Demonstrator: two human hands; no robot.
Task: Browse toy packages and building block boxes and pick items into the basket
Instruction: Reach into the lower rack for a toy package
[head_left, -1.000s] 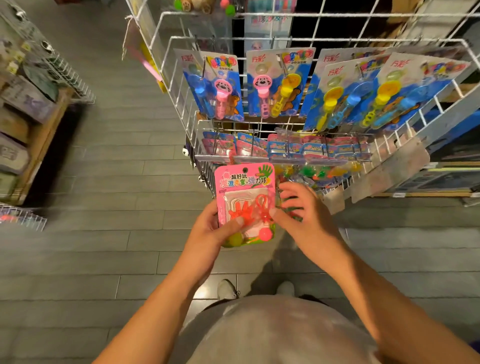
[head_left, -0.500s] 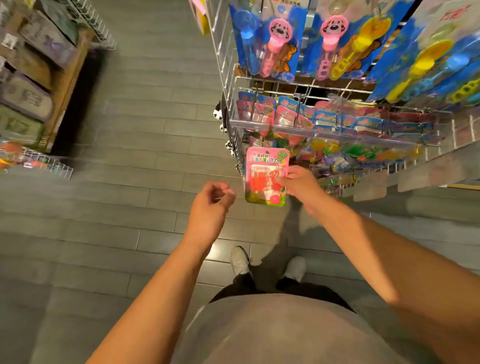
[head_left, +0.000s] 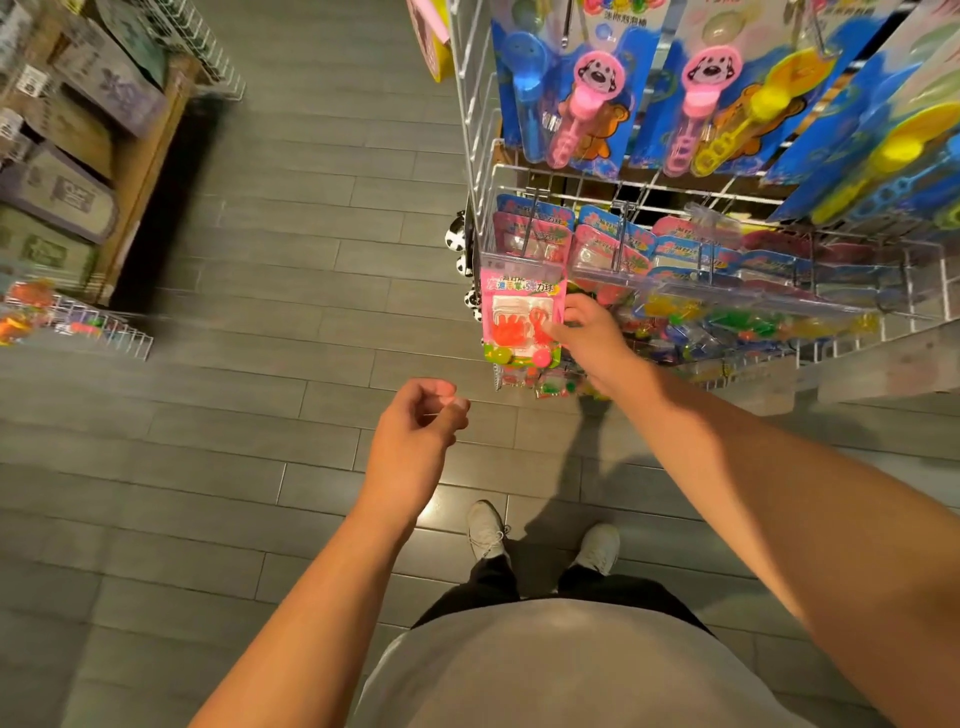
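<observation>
We see a flat pink toy package (head_left: 521, 317), a glossy card with a clear blister over orange hand-shaped pieces and small round balls along its lower edge, held upright at the left front corner of a white wire rack (head_left: 480, 156). The right hand (head_left: 587, 338) has its grip closed on the package's right edge, fingers curled over the rim, the forearm stretched forward from the lower right. The left hand (head_left: 415, 431) hangs free over the floor (head_left: 234, 415), apart from the package, its grip loose and holding nothing, fingers lightly curled toward the thumb. Behind the package, similar pink and blue cards (head_left: 613, 249) sit in rows on hooks, and tall blue cards with plastic bubble wands (head_left: 597, 98) hang above. The floor is long grey planks with a dull sheen. Pale shoes (head_left: 540, 540) stand below.
</observation>
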